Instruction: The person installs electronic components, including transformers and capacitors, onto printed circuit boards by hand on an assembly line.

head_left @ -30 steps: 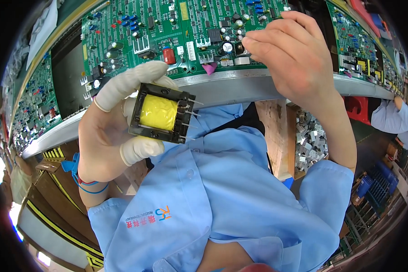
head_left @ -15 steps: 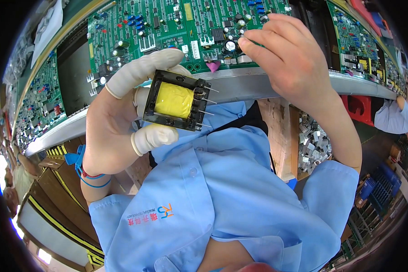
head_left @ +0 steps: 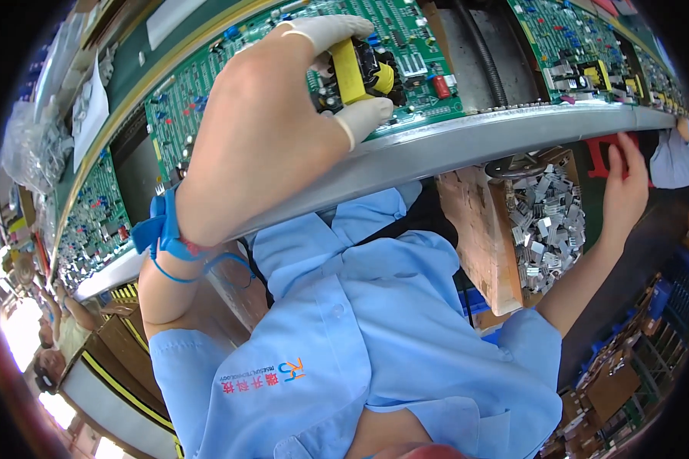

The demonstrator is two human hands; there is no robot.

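green circuit board [head_left: 421, 107] | yellow-black transformer [head_left: 350, 73] | left hand [head_left: 264, 134]: between thumb and fingers

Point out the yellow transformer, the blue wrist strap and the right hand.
Yellow transformer [head_left: 350, 73], head view: flat yellow side.
Blue wrist strap [head_left: 164, 220], head view: broad part.
Right hand [head_left: 625, 187], head view: its middle.

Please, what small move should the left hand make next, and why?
Perhaps the left hand should gently press the yellow-and-black transformer toward the green circuit board: it grips the transformer over the board, but the transformer's underside is hidden, so I cannot tell whether it is seated.
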